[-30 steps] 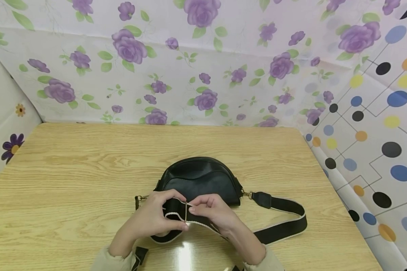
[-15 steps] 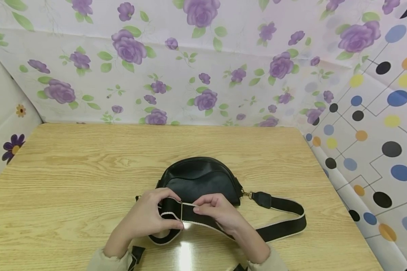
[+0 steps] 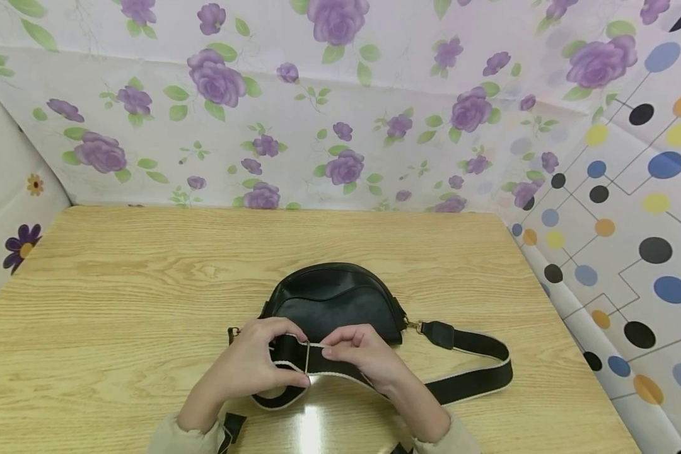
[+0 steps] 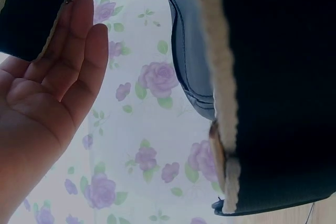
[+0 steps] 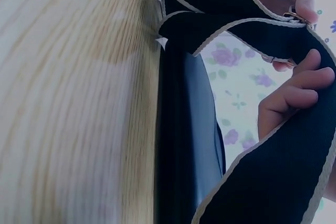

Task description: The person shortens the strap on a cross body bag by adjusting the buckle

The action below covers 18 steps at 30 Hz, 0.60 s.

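Observation:
A black half-moon crossbody bag (image 3: 340, 309) lies on the wooden table. Its wide black strap (image 3: 340, 362) has cream edging and runs up in front of the bag. My left hand (image 3: 252, 359) holds the strap at a thin gold slider buckle (image 3: 308, 358), forefinger at its top end and thumb at its bottom end. Just right of the buckle, my right hand (image 3: 369, 359) pinches the strap, thumb in front. In the right wrist view, curled fingers (image 5: 299, 87) lie against the band. A strap loop (image 3: 280, 397) hangs below my left hand.
To the right, the strap curves in a loop (image 3: 507, 369) and joins the bag through a gold clip (image 3: 414, 326). Another black strap end (image 3: 234, 425) lies by the left sleeve. Behind stands a floral-covered wall (image 3: 295, 132); a dotted covering (image 3: 630, 252) borders the right.
My right hand has slid slightly right along the strap, away from the buckle. My left hand and the buckle have shifted a little left, so more band shows between the hands.

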Each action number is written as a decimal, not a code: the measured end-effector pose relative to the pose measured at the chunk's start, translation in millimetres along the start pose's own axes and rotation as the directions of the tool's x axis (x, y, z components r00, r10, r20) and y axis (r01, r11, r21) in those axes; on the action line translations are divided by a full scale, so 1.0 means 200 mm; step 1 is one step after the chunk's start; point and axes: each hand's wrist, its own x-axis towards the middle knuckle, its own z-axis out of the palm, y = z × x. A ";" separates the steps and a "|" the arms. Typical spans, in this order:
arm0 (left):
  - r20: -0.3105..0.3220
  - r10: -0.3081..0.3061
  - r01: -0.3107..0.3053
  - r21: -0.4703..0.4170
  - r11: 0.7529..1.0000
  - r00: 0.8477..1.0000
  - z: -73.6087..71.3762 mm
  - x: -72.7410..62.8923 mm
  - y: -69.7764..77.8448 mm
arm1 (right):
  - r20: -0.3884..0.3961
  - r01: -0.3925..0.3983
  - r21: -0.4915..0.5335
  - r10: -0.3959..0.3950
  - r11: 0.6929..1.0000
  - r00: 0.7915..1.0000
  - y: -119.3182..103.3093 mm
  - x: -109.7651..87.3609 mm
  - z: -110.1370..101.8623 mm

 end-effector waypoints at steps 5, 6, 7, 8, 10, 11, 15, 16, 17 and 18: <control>-0.013 0.023 -0.023 -0.018 1.000 1.000 0.01 0.00 -0.01 | -0.003 -0.007 0.026 0.007 1.000 1.000 0.00 0.00 0.01; -0.018 0.028 -0.028 -0.028 0.999 0.999 0.01 0.00 -0.01 | -0.002 -0.008 0.031 0.008 0.999 1.000 0.00 0.00 0.01; -0.023 0.032 -0.033 -0.040 0.999 0.999 0.01 0.00 -0.01 | -0.002 -0.010 0.037 0.010 0.999 1.000 0.00 0.00 0.01; -0.028 0.033 -0.034 -0.051 0.998 0.999 0.01 0.00 -0.01 | -0.002 -0.012 0.043 0.012 0.999 1.000 0.00 0.01 0.01; -0.036 0.031 -0.033 -0.071 0.997 0.999 0.01 0.00 -0.01 | -0.006 -0.014 0.042 0.014 0.999 1.000 0.00 0.01 0.02; -0.039 0.028 -0.031 -0.079 0.996 0.999 0.01 0.00 -0.01 | -0.008 -0.013 0.042 0.013 0.999 1.000 0.00 0.01 0.02; -0.041 0.028 -0.032 -0.097 0.995 0.999 0.01 0.00 -0.01 | 0.003 -0.004 0.064 0.004 0.998 1.000 0.00 0.01 0.04; -0.039 0.032 -0.036 -0.101 0.994 0.999 0.02 0.01 -0.01 | 0.011 0.000 0.072 -0.001 0.997 1.000 -0.01 0.01 0.05; -0.036 0.035 -0.038 -0.108 0.993 0.999 0.02 0.01 -0.01 | 0.019 0.003 0.081 -0.005 0.997 1.000 -0.01 0.02 0.06; -0.032 0.037 -0.040 -0.116 0.992 0.999 0.02 0.01 -0.01 | 0.027 0.006 0.090 -0.008 0.996 1.000 -0.01 0.02 0.07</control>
